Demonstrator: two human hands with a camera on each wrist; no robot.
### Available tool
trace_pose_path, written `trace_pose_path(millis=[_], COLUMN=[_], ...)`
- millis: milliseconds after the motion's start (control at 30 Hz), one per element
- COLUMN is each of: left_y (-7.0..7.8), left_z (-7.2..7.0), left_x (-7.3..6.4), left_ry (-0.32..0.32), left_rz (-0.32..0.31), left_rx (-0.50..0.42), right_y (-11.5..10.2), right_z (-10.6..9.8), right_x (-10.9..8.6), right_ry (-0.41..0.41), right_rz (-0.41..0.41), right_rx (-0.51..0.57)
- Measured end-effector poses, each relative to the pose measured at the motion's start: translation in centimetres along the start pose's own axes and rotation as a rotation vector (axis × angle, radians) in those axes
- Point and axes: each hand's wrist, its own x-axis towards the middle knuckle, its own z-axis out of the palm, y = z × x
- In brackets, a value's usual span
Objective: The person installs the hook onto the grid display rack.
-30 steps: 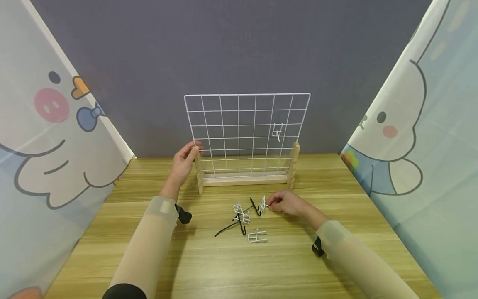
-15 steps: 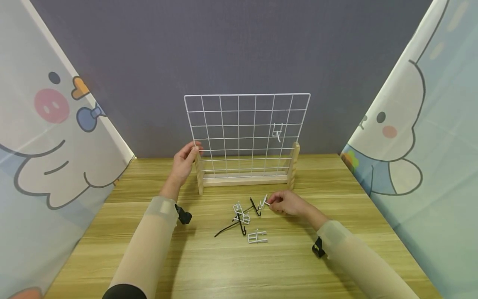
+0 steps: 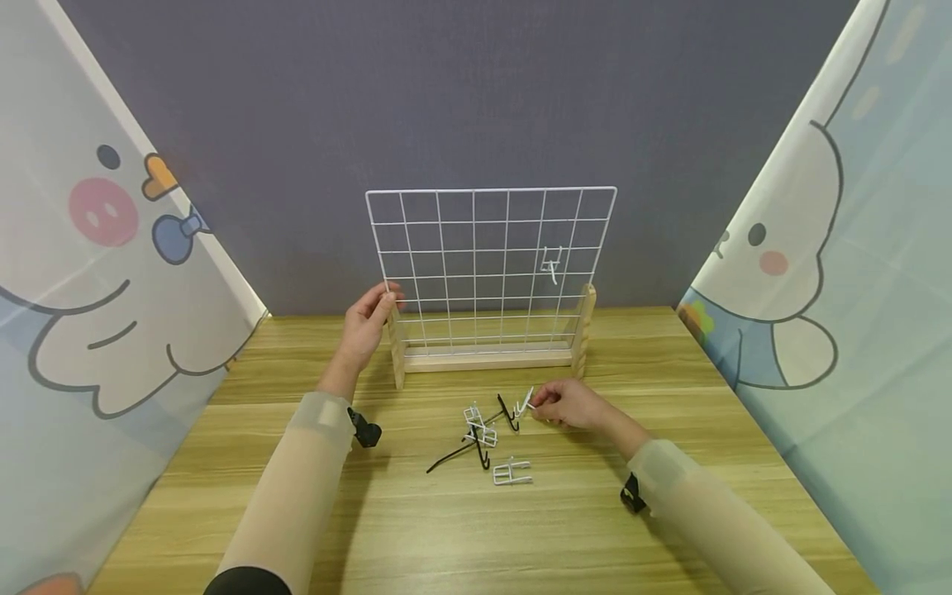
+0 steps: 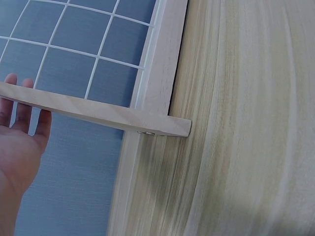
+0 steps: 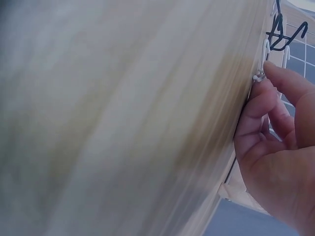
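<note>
My left hand (image 3: 364,321) holds the upper end of the left wooden post (image 3: 397,351) of a stand with a white wire grid panel (image 3: 474,275). In the left wrist view, its fingers (image 4: 23,115) reach round that post. Just in front of the stand, my right hand (image 3: 571,403) pinches the stem of a white wire hook (image 3: 525,402), which tilts to the right low over the table. Fingertips partly cover the hook in the right wrist view. Beside it lies a black hook (image 3: 508,413). Another white hook (image 3: 551,263) hangs on the grid's right side.
Tangled white hooks (image 3: 473,415) lie left of the black one, touching or overlapping each other. A longer black hook (image 3: 477,447) and a white double-pronged hook (image 3: 511,473) lie nearer on the wooden table (image 3: 416,529). A grey backdrop (image 3: 491,91) stands behind the rack.
The white hook in my right hand has turned from nearly upright to a rightward tilt. My left hand keeps its hold on the post.
</note>
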Motion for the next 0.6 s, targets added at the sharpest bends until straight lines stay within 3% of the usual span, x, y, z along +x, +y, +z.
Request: trace_pose_path(millis=[333,600], left_y=[0.04,0.0], left_z=[0.02,0.09], left_x=[-0.02,0.0], left_ry=[0.003,0.01], left_rz=[0.007,0.005], left_rx=[-0.022,-0.024], right_y=[-0.35,-0.3], right_z=[0.13,-0.28], right_x=[0.02,0.3], right_ry=[0.028,0.075], right_rz=[0.031,0.016], right_rx=[-0.013,0.083])
